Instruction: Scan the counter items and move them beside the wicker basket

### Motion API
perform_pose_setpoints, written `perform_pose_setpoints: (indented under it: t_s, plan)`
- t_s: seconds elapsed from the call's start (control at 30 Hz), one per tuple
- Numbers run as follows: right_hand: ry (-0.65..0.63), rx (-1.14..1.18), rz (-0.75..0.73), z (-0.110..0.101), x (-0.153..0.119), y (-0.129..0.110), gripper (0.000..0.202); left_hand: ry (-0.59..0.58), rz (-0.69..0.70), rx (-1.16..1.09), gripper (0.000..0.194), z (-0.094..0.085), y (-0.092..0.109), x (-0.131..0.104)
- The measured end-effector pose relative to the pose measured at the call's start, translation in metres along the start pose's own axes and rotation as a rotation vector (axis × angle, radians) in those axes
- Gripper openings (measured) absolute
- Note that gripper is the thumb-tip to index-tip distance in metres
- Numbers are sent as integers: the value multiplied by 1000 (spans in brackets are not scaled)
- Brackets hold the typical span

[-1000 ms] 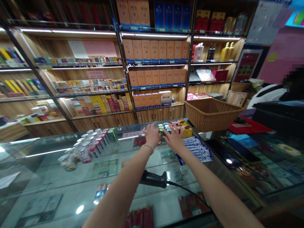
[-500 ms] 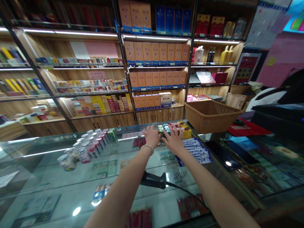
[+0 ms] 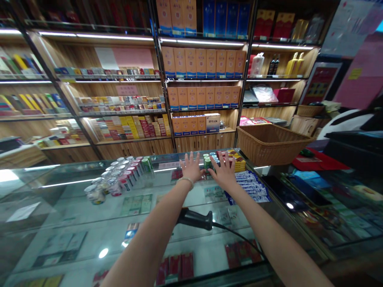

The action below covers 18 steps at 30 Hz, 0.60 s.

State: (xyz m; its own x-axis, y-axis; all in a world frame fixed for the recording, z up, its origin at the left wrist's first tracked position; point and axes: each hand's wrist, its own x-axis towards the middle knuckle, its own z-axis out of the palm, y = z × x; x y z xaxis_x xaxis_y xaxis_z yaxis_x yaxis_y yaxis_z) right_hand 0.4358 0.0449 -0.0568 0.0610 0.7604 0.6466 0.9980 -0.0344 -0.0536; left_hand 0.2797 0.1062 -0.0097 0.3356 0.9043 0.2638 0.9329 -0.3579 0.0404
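Note:
Over the far side of the glass counter [image 3: 113, 235], my left hand [image 3: 192, 169] is open with its fingers spread, and nothing is in it. My right hand [image 3: 224, 174] is also open, fingers apart, at the front of a group of small goods. Small green-topped containers [image 3: 206, 160] stand between the two hands, with blue-and-white ones [image 3: 212, 155] behind them. The right hand partly hides these and some red packs; whether it touches them I cannot tell. Yellow packs [image 3: 239, 164] and fanned blue-and-white sachets [image 3: 253, 188] lie to its right.
Rows of cans and small tubs [image 3: 115, 177] stand on the left. A black corded handheld scanner [image 3: 197, 219] lies under my forearms. A wicker basket [image 3: 269, 149] and a dark phone [image 3: 283, 193] are at the right. Stocked shelves [image 3: 203, 107] line the back wall.
My left hand has drawn slightly away from the green containers, and its fingers are straighter. The right hand's fingers are spread too. The goods appear unmoved; the view has shifted slightly.

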Motion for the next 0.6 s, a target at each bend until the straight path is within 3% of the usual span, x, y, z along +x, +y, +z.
perform_pose_setpoints:
  t_s: [0.3,0.6]
  plan:
    - [41,-4,-8,2,1,-2,60,-64,0,18,87,-16,-4,-4]
    - [82,-10,-87,-18,16,-18,58,65,42,20,78,-47,-39,-14]
